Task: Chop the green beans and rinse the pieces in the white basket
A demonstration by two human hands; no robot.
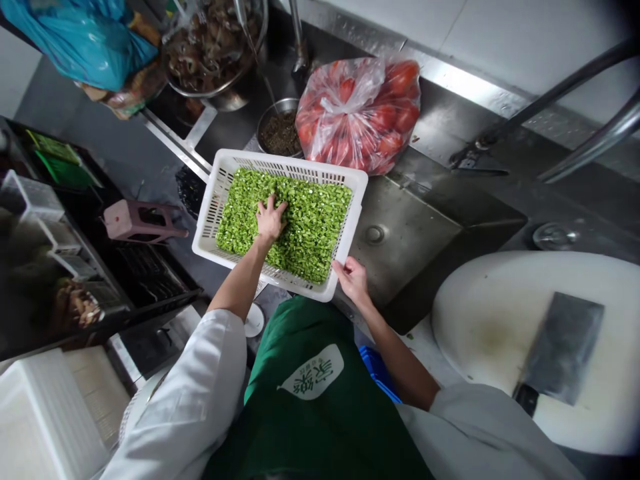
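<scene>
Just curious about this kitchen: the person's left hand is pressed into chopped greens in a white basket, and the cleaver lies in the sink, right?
Not quite. The left hand is in the greens in the basket, but the head view shows the cleaver on the cutting board, not the sink.

bag of tomatoes | cleaver on chopping board

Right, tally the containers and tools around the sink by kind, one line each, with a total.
White slotted plastic basket of chopped green vegetables, gripped at its rim by the right hand, left hand in the greens: 1
Clear plastic bag of red tomatoes: 1
Blue plastic bag: 1
Metal bowls: 2
Steel cleaver: 1
Round white cutting board: 1
Total: 7
</scene>
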